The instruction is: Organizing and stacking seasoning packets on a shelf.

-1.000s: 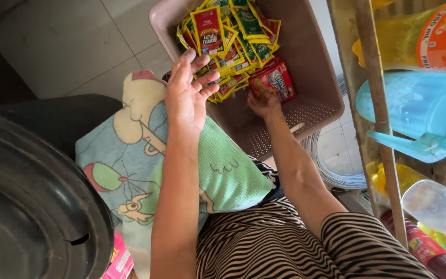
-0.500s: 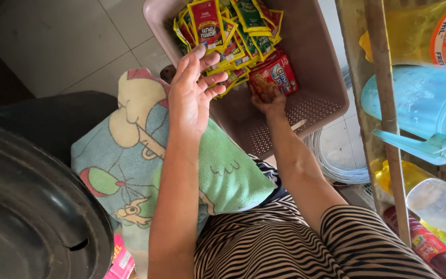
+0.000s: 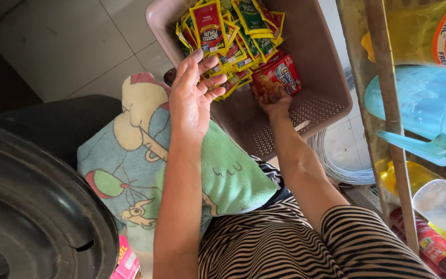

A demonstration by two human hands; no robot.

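A pinkish plastic basket (image 3: 331, 88) stands on the tiled floor and holds a heap of small yellow, green and red sachets (image 3: 231, 39). My left hand (image 3: 194, 95) hovers over the basket's near rim, palm up, fingers spread, holding nothing. My right hand (image 3: 274, 101) reaches into the basket and grips a red sachet (image 3: 280, 77) at the heap's edge. A pastel cartoon-print cushion (image 3: 145, 165) lies across my lap under the left forearm.
A black round tub (image 3: 32, 206) sits at the lower left. A shelf post (image 3: 388, 103) runs down the right, with a light blue plastic jug (image 3: 424, 108), a yellow bottle and red bottles behind it. A coil of wire (image 3: 336, 163) lies beside the basket.
My right hand has pushed a little deeper into the basket onto the red sachet. My left hand stays raised and open over the rim.
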